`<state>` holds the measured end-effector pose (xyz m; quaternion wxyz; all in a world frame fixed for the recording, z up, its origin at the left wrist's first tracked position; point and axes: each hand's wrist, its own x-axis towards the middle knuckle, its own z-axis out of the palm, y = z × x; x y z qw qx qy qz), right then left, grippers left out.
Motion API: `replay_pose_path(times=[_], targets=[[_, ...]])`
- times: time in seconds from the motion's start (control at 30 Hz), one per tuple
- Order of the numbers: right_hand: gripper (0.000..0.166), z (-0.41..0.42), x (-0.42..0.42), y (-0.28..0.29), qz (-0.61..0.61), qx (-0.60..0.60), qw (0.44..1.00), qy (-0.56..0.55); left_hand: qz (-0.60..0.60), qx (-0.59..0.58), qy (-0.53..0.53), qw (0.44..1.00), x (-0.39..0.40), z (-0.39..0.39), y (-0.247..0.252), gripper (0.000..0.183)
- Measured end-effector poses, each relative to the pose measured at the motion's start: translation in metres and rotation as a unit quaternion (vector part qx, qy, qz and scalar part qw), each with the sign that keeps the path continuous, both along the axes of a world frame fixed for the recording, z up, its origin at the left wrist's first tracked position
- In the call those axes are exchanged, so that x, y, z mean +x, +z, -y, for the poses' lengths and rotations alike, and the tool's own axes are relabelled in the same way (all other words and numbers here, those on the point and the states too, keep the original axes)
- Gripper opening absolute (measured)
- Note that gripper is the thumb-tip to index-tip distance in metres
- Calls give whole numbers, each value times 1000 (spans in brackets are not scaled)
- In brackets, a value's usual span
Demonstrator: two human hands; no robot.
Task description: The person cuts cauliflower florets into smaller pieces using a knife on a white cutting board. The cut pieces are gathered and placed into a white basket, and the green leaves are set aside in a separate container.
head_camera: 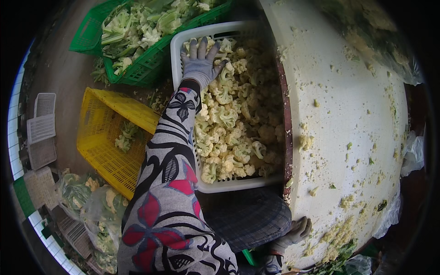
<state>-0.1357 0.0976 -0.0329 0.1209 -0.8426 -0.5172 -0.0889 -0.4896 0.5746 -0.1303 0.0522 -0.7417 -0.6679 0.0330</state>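
My left hand (pixel 201 62), in a grey knit glove, lies palm down with spread fingers on cauliflower florets (pixel 225 117) at the far left corner of a white plastic basket (pixel 213 187). The florets cover most of the basket's bottom, and its right side is in shadow. My right hand (pixel 296 232), also gloved, is at the near left edge of a white tabletop (pixel 337 123), its fingers bent and partly hidden. Whether it grips anything cannot be seen.
Left of the basket, a green crate (pixel 137 70) holds cauliflower leaves and stalks; a tilted yellow crate (pixel 118 168) has some greens inside. Plastic bags of cauliflower (pixel 103 213) stand lower left. Crumbs and leaf bits are scattered over the tabletop. A knee in plaid cloth (pixel 251 216) is below the basket.
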Motion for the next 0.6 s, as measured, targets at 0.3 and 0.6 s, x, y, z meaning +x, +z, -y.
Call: replay_pose_path(times=[0.3,0.6], targets=[[44,-15,-11,15,-22,-29,999,-21,130,-139,115,975,20,78,45,73],[43,-10,-9,14,-23,-20,999,-12,83,-96,135,983,51,111,18,89]])
